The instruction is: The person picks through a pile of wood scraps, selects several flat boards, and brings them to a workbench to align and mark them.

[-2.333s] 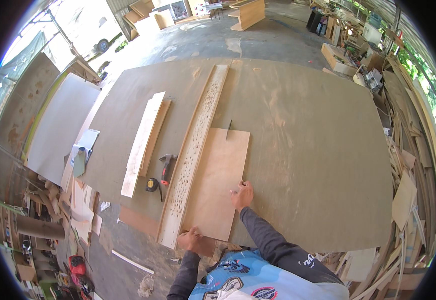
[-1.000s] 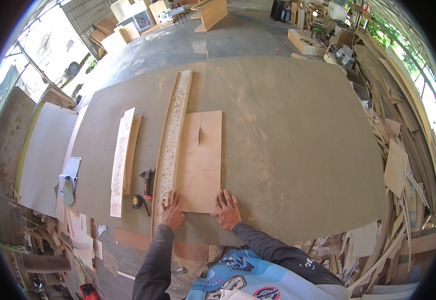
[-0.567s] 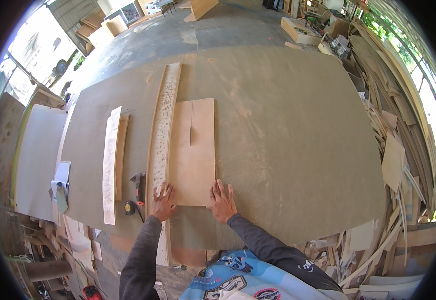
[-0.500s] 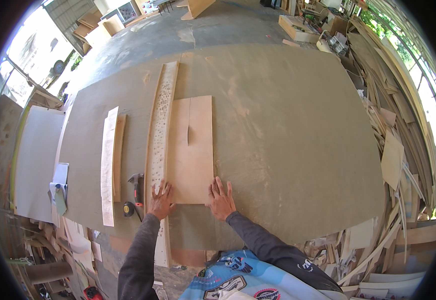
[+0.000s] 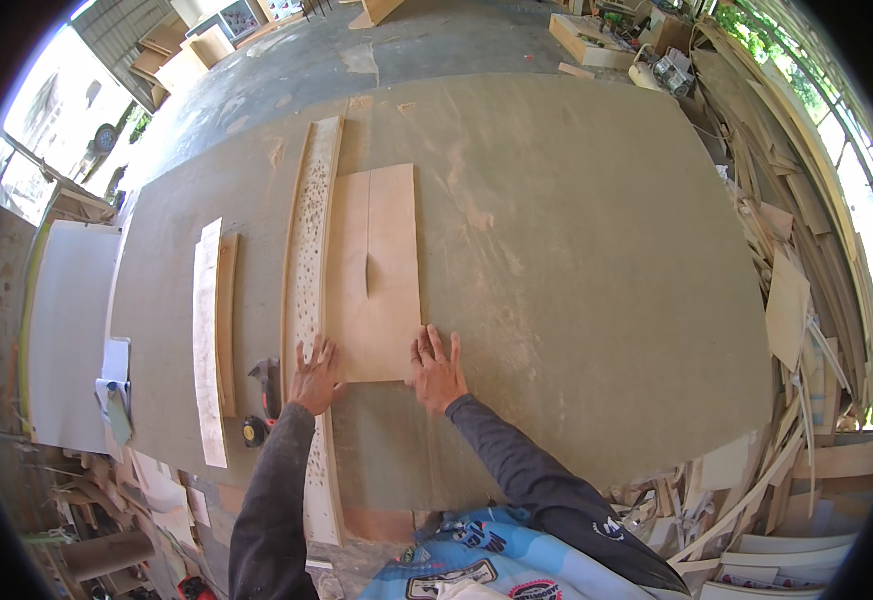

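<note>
A plywood panel, pale brown with a narrow dark slit along its middle, lies flat on the large worktable. Its left edge runs along a long board with many small holes. My left hand rests with fingers stretched across the holed board, its thumb side by the panel's near left corner. At the near right corner my right hand lies with fingers extended against the panel's edge. A claw hammer and a tape measure lie just left of my left hand, the hammer partly hidden by my forearm.
Two narrow strips, one white and one brown wood, lie on the table's left. Wood offcuts pile along the right side. A white sheet stands beyond the left edge. A wooden box sits on the far floor.
Both hands and the panel have moved away from me along the holed board. The fingers stay stretched out at the panel's near corners. The view has shifted slightly.
</note>
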